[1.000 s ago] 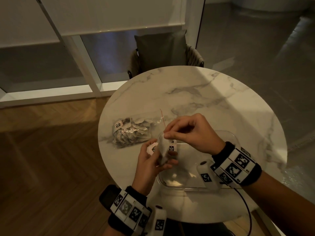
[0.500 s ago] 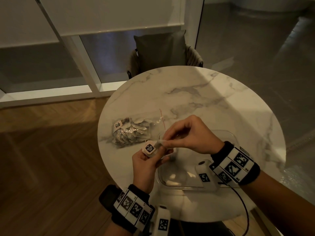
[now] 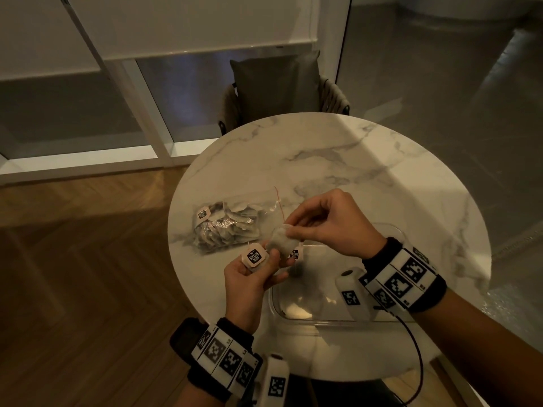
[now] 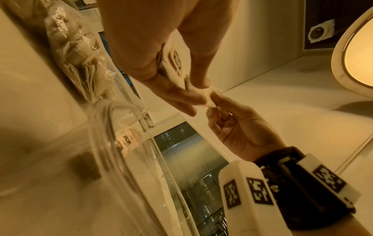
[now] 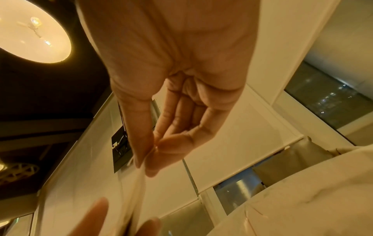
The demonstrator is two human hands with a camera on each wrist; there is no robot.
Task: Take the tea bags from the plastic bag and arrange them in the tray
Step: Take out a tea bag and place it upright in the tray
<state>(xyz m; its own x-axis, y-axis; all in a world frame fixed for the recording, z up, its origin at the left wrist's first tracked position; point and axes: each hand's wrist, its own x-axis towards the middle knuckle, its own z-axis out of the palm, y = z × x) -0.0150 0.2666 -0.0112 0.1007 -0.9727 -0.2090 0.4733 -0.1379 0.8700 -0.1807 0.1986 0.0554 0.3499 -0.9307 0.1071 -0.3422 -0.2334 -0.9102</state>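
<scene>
Above the near-left of the marble table, both hands hold one white tea bag [image 3: 281, 241]. My left hand [image 3: 271, 261] grips its lower end together with its square paper tag [image 3: 254, 257]. My right hand [image 3: 289, 228] pinches the upper corner between thumb and forefinger; the pinch [image 5: 145, 161] shows in the right wrist view. In the left wrist view the tea bag [image 4: 201, 94] stretches between the left hand [image 4: 181, 95] and the right hand [image 4: 214, 105]. The clear plastic bag [image 3: 226, 227] of tea bags lies to the left. A clear tray [image 3: 311, 317] sits under the hands, with a tagged tea bag [image 3: 294, 254] in its far-left corner.
A dark chair with a cushion [image 3: 279, 89] stands behind the round table [image 3: 367, 171]. The table's near edge runs close to my wrists, with wooden floor [image 3: 88, 289] to the left. A thin cable [image 3: 417, 362] hangs from my right wrist band.
The left hand turned the tea bag so its tag faces up. The right hand kept its pinch and drew the bag's upper end up and to the right.
</scene>
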